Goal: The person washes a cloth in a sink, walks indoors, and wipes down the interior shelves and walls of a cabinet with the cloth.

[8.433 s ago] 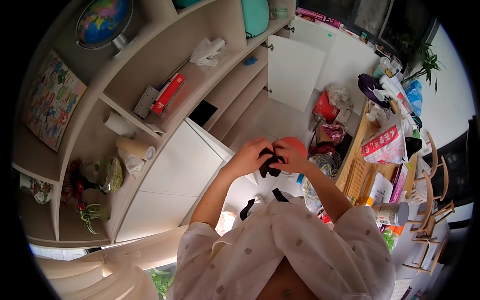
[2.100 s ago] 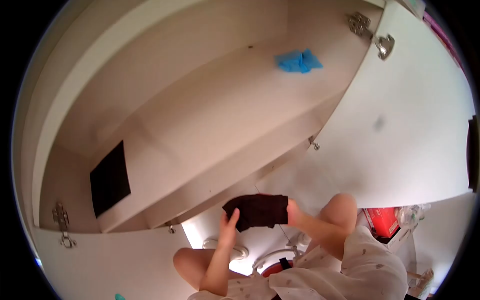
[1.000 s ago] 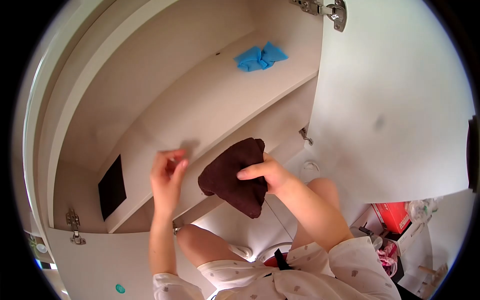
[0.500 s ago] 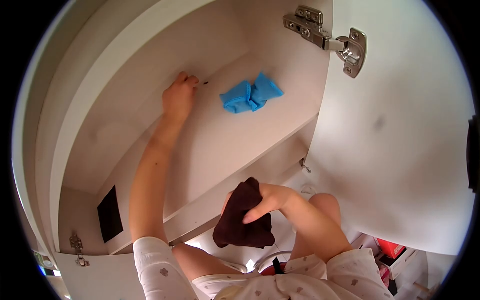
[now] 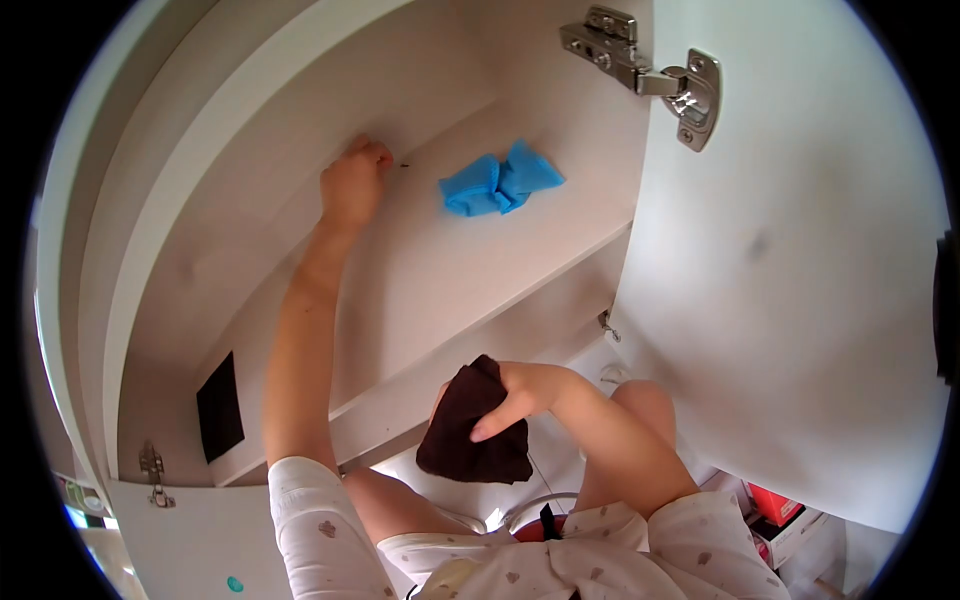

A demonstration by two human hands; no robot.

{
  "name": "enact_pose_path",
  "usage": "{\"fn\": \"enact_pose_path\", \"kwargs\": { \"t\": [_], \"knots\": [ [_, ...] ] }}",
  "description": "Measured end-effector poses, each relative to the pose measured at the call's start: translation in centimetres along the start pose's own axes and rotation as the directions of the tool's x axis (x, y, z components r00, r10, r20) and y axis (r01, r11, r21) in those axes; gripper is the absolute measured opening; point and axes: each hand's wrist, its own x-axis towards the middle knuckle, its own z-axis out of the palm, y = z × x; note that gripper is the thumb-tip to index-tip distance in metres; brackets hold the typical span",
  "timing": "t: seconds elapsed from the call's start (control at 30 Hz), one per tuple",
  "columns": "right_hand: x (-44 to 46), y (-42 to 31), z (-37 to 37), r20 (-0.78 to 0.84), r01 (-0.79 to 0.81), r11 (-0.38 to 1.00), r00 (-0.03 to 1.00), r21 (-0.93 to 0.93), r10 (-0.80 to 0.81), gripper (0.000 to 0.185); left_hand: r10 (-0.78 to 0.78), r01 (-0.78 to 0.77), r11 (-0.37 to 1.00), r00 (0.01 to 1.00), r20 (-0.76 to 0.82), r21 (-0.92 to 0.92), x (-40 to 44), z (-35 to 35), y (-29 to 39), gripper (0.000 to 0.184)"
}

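Note:
Deep inside the cabinet, my left hand (image 5: 354, 183) reaches to the back of the shelf (image 5: 440, 270), its fingers curled beside a small dark speck (image 5: 404, 165). What those fingers hold, if anything, is too small to make out. A crumpled blue cloth-like piece (image 5: 500, 182) lies on the shelf to the right of that hand. My right hand (image 5: 515, 400) grips a folded dark brown cloth (image 5: 472, 430) in front of the shelf edge, above my lap, with the thumb on top.
A white door (image 5: 780, 250) stands open on the right, on a metal hinge (image 5: 650, 78). Another door (image 5: 200, 540) is at lower left. A black rectangle (image 5: 220, 407) is at the shelf's left end. A red box (image 5: 774, 503) sits at lower right.
My left hand let go of the brown cloth and moved up to the back of the shelf. My right hand kept the cloth and lowered it. The view has moved closer to the cabinet.

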Motion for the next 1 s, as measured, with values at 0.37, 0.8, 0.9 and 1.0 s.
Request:
{"fn": "enact_pose_path", "kwargs": {
  "t": [0.37,0.8,0.9,1.0],
  "knots": [
    [2.2,2.1,2.5,-0.119,-0.089,0.975,0.986,0.204,0.115,0.043,-0.56,0.561,0.66,0.811,0.169,-0.499,-19.4,-15.9,0.2,0.007],
    [8.3,9.7,12.7,0.066,-0.26,0.956,0.965,0.139,0.253,0.038,-0.944,0.682,-0.045,0.209,0.254,-0.73,-50.4,-31.1,7.6,0.008],
    [10.1,11.2,17.4,0.153,-0.305,0.944,0.946,0.129,0.285,0.036,-0.985,0.762,-0.068,0.054,0.167,-0.644,-55.2,-33.4,9.9,0.01],
    [11.5,13.4,21.7,0.28,-0.37,0.92,0.903,0.127,0.325,0.031,-0.999,0.821,-0.021,0.003,0.041,-0.571,-59.9,-33.9,12.3,0.01]
  ]
}}
